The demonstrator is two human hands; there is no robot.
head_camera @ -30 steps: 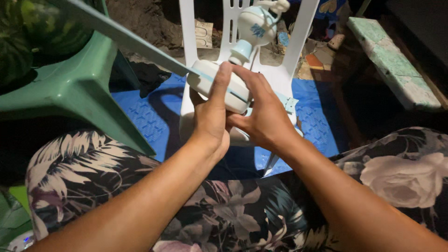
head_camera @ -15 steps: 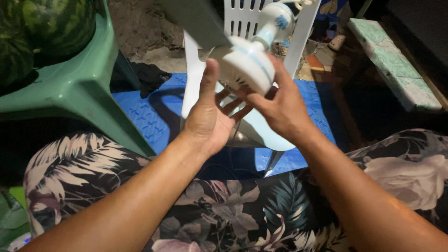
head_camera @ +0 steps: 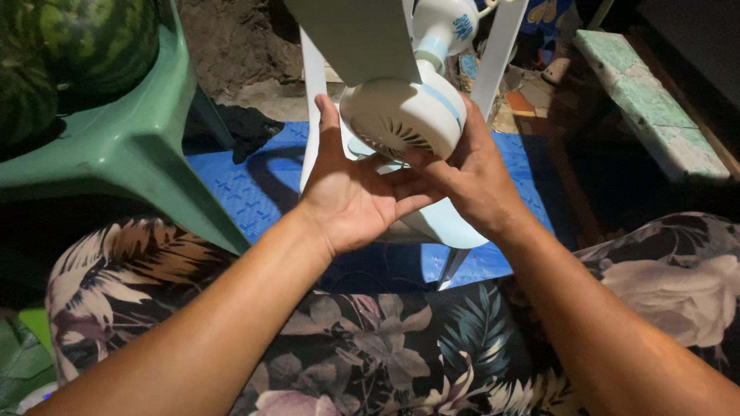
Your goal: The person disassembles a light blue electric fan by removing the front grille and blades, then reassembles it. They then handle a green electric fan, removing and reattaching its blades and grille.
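Observation:
A white and pale-blue ceiling fan motor housing (head_camera: 405, 115) with vent slots is held up in front of me over a white plastic chair (head_camera: 312, 100). A grey fan blade (head_camera: 351, 38) reaches up from it out of the frame. My right hand (head_camera: 474, 177) wraps the right side of the housing and grips it. My left hand (head_camera: 351, 192) lies palm up under the housing, fingers spread, thumb raised along its left side, touching its underside. A second rounded white piece with blue marking (head_camera: 447, 27) sits higher on the stem.
A green plastic stool (head_camera: 116, 154) with watermelons (head_camera: 77, 46) on it stands at the left. A blue foam mat (head_camera: 247, 185) covers the floor. A worn green bench (head_camera: 647, 100) runs along the right. My lap in floral fabric (head_camera: 370, 339) fills the foreground.
The fan housing has been tipped up so its vented underside faces me. My left hand came off the top and opened beneath it. My right hand stayed on the housing.

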